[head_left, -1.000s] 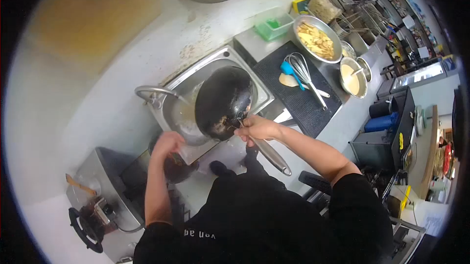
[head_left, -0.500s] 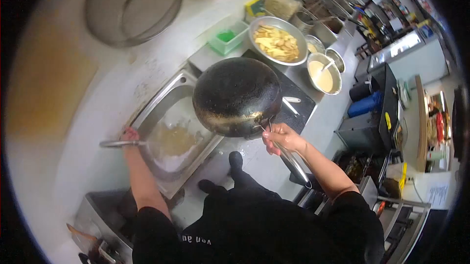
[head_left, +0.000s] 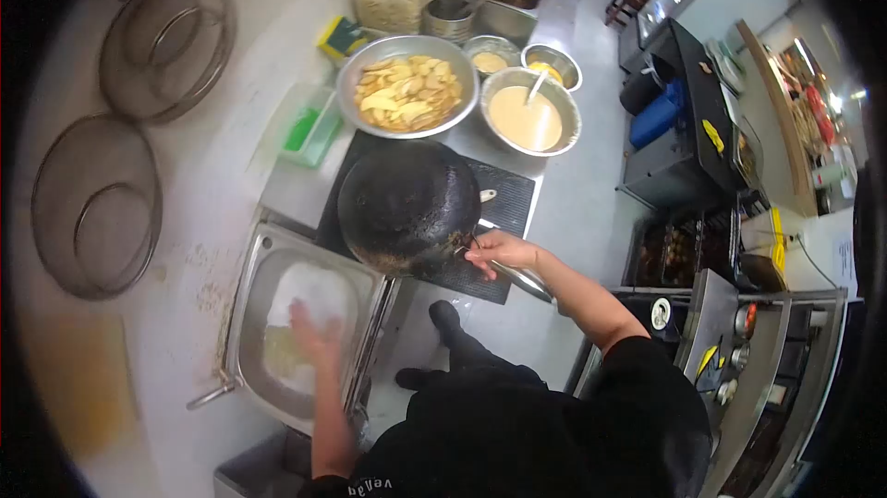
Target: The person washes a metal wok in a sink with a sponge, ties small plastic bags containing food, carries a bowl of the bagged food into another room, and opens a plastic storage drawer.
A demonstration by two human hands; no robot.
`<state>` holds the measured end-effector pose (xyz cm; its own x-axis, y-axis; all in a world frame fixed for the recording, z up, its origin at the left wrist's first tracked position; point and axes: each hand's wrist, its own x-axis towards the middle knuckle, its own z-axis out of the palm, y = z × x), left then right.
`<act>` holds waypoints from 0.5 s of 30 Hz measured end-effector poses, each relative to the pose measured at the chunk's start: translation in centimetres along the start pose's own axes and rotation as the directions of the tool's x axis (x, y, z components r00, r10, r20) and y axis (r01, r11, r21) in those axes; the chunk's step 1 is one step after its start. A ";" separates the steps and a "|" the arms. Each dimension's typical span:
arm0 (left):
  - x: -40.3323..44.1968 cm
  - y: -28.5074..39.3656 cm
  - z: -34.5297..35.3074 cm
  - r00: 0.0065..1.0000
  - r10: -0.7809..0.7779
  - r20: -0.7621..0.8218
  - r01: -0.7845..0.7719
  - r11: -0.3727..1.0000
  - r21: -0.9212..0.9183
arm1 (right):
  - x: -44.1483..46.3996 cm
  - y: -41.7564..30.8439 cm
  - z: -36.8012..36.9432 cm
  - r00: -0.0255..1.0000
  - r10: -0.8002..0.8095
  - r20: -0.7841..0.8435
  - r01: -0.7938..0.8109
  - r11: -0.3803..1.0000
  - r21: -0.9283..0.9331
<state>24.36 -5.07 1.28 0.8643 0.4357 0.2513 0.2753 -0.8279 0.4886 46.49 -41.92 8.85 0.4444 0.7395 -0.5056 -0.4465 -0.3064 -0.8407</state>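
A blackened frying pan [head_left: 411, 207] is held bottom toward me above the dark ribbed mat [head_left: 522, 195]. My right hand [head_left: 499, 253] is wrapped round its metal handle [head_left: 528, 284], near the pan's edge. Over the steel sink [head_left: 374, 290], my left hand [head_left: 317, 341] is blurred by motion, its fingers seemingly stretched apart with nothing in them. Foamy, cloudy water [head_left: 309, 293] lies in the basin below it. The tap [head_left: 211, 396] juts from the wall side of the sink, apart from my left hand.
Behind the pan stand a bowl of sliced potatoes [head_left: 411, 96], a bowl of pale batter [head_left: 525, 119] and a green-bottomed plastic tub [head_left: 309, 133]. A white-handled utensil [head_left: 487, 195] shows partly on the mat. Round mesh strainers [head_left: 97, 207] hang on the left wall.
My left hand has left the tap and come over the sink basin. The pan, still in my right hand, sits lower over the mat. The view has turned.
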 end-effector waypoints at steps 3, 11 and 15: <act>2.3 7.2 3.9 0.976 0.118 0.185 -0.126 0.991 0.034 | 0.1 1.0 -2.3 0.988 0.053 -0.144 -0.068 0.992 -0.105; 5.5 8.3 8.6 0.975 0.168 0.148 -0.172 0.985 0.010 | -0.5 0.4 -3.2 0.957 -0.135 -0.256 -0.026 0.841 -0.540; 6.8 9.1 8.2 0.962 0.216 0.167 -0.223 0.975 0.021 | 0.2 1.3 -4.2 0.949 -0.104 -0.296 -0.090 0.815 -0.573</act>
<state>36.24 -12.54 0.61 0.9614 0.1808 0.2075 0.0844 -0.9114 0.4028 49.31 -44.69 6.81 0.6984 0.5562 -0.4504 0.0412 -0.6595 -0.7506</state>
